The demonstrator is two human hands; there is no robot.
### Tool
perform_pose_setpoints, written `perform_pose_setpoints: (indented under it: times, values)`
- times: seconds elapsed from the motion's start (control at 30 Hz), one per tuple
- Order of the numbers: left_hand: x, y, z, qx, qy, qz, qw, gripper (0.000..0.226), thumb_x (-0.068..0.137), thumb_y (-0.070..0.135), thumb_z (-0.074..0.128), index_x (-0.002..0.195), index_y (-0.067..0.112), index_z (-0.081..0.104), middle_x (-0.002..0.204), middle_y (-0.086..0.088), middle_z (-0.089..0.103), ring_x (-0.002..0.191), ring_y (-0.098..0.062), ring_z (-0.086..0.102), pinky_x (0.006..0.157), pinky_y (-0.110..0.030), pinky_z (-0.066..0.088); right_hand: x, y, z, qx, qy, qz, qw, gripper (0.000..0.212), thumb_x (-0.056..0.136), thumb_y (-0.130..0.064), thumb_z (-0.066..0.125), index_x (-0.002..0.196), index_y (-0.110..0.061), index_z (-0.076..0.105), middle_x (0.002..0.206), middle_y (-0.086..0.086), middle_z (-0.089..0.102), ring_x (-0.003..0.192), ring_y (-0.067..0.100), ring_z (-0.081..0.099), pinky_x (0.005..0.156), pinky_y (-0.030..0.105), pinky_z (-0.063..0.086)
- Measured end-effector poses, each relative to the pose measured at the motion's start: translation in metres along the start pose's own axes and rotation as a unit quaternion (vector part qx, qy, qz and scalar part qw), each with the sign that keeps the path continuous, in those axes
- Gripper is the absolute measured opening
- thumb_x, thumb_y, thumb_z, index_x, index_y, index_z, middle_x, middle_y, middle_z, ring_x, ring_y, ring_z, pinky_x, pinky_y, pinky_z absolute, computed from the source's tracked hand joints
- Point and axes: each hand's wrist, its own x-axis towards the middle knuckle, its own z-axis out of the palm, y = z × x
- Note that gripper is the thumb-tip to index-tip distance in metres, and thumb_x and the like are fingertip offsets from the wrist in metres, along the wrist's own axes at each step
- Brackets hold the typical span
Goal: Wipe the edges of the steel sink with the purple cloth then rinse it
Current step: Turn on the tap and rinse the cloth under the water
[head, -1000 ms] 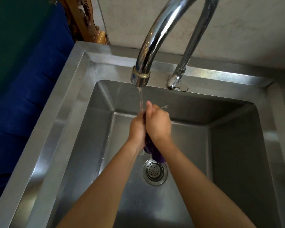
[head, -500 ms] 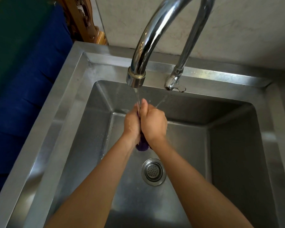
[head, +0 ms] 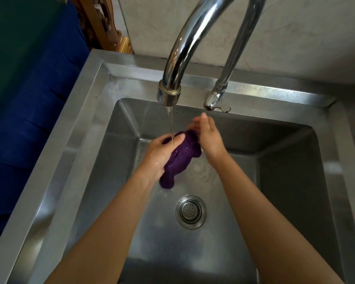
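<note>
Steel fills most of the frame: the sink (head: pixel 56 177) is a deep square basin with a broad flat rim, seen from above. Two bare forearms enter from the bottom edge and reach up toward the middle. Between them, low in the basin floor, sits the round drain (head: pixel 190 211) with its perforated strainer, a little below centre.

Above the drain, the left hand (head: pixel 159 154) is closed around the cloth (head: pixel 181 158), thumb lying across the top of it. The cloth is purple, wet and bunched into a thick roll; its lower end hangs out below the palm toward the drain, and its upper end runs up and right to the right hand (head: pixel 208 138). That hand is half open, fingers loosely spread and pointing up-left, with its palm side against the cloth's upper end; whether it grips the cloth I cannot tell.

A thin stream of water (head: pixel 171 124) falls onto the left thumb and the cloth. It comes from the tap (head: pixel 172 78), a chrome gooseneck arching in from the top of the frame, its base standing on the rear rim at centre right. Behind the rim is a pale wall (head: pixel 295 33). At upper left, blue fabric (head: pixel 29 103) lies beside the sink, with carved wood (head: pixel 103 27) above it.
</note>
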Motion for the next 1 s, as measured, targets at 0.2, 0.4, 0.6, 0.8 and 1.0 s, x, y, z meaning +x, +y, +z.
perform_pose_setpoints:
  times: [0.2,0.4,0.6,0.8,1.0]
  values:
    - [0.001,-0.001,-0.001,-0.218,-0.037,-0.045,0.974,0.014,0.091,0.020,0.051,0.089,0.019,0.064,0.077,0.001,0.074,0.074,-0.016,0.070,0.069,-0.031,0.055,-0.025,0.055,0.001,0.162,-0.166,0.172,0.957,0.070,0.088,-0.067,0.020,0.128,-0.019,0.053,0.130,0.008,0.058,0.122,0.023,0.053,0.104,0.048,0.041]
    - [0.014,-0.012,-0.020,-0.130,0.070,-0.024,0.989,0.016,0.086,0.022,0.048,0.088,0.016,0.063,0.079,-0.002,0.065,0.073,-0.019,0.060,0.062,-0.029,0.046,-0.028,0.044,-0.002,0.103,-0.087,0.044,0.990,0.032,0.097,-0.036,0.040,0.125,-0.023,0.051,0.123,0.000,0.058,0.113,0.014,0.056,0.097,0.028,0.047]
    - [0.016,-0.022,-0.016,-0.033,0.149,0.019,0.988,0.031,0.085,0.012,0.059,0.112,0.019,0.045,0.096,-0.004,0.059,0.078,-0.012,0.059,0.061,-0.021,0.048,-0.042,0.024,0.016,-0.053,-0.098,-0.142,0.984,0.021,0.094,-0.019,0.050,0.110,-0.011,0.061,0.106,-0.002,0.064,0.094,0.006,0.057,0.086,0.011,0.042]
    - [0.014,-0.032,-0.006,-0.036,0.068,-0.019,0.997,0.029,0.086,0.026,0.052,0.065,0.023,0.072,0.065,0.003,0.066,0.078,-0.022,0.061,0.072,-0.031,0.048,-0.050,0.001,0.035,-0.260,-0.004,-0.221,0.940,0.033,0.092,-0.042,0.048,0.091,-0.012,0.062,0.093,0.010,0.069,0.087,0.030,0.062,0.071,0.036,0.048]
    - [0.002,-0.025,0.007,-0.124,0.044,-0.113,0.985,0.057,0.095,0.022,0.043,0.039,0.014,0.048,0.033,-0.001,0.044,0.027,-0.011,0.044,0.032,-0.011,0.032,-0.041,-0.011,0.041,-0.346,0.053,-0.198,0.916,0.044,0.099,-0.038,0.031,0.088,-0.005,0.058,0.090,0.016,0.068,0.084,0.036,0.062,0.067,0.038,0.042]
